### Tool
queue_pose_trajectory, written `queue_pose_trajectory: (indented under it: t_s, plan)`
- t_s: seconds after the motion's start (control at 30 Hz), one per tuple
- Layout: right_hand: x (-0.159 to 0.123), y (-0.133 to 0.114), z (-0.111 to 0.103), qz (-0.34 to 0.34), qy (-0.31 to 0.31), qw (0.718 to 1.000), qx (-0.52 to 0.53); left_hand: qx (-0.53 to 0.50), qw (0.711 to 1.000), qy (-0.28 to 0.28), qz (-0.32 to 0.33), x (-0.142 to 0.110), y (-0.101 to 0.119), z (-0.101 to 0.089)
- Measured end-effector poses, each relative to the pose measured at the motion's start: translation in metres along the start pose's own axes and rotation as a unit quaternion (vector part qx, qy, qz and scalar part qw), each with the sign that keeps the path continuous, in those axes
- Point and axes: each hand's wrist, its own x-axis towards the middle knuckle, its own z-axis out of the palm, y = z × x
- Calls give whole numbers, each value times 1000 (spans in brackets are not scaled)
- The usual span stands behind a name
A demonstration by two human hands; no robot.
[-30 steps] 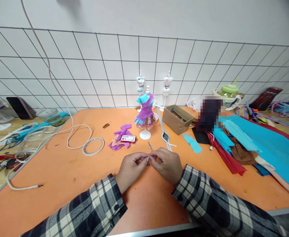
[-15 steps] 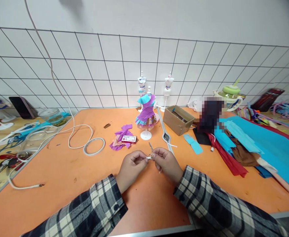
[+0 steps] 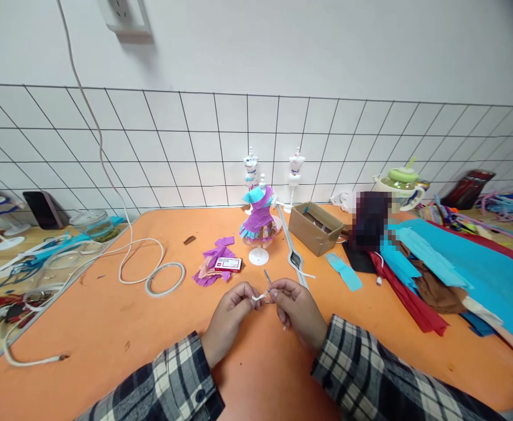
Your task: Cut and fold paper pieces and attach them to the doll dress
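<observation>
Above the orange tabletop, my left hand (image 3: 231, 318) pinches one end of a small white strip (image 3: 260, 297) between thumb and forefinger. Close beside it, my right hand (image 3: 298, 307) is closed on a slim metal tool (image 3: 267, 276), its narrow tip pointing away from me. The tool's kind is unclear because my fingers cover most of it. The strip reaches toward my right fingertips. Just beyond my hands stands a small dress form in a purple and blue paper dress (image 3: 260, 217). A red and white box (image 3: 229, 265) lies on crumpled purple paper (image 3: 207, 275).
A tape roll (image 3: 165, 279) and a white cable (image 3: 127, 257) lie to the left. Behind are two white dress forms (image 3: 296, 166) and a cardboard box (image 3: 315, 228). Blue paper pieces (image 3: 344, 272) and coloured sheets (image 3: 471, 257) cover the right side.
My hands have drawn slightly apart, and more of the white strip shows between them. The view has tilted up, so the scene sits lower and a wall socket appears.
</observation>
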Motion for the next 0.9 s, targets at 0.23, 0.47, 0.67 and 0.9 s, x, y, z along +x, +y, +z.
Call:
queue_pose_trajectory:
  t_s: [0.23, 0.47, 0.67, 0.9]
  plan:
    - [-1, 0, 1, 12, -42, 999, -15, -121, 990, -70, -12, -3, 8, 8]
    - [-5, -7, 3, -7, -26, 997, -74, 44, 999, -19, -24, 1, 9, 9]
    - [-4, -3, -1, -27, 4, 995, -98, 158, 987, -7, -4, 4, 9, 6]
    - [-7, -11, -6, -204, 34, 914, -348, 222, 974, -54, 6, 3, 7, 7]
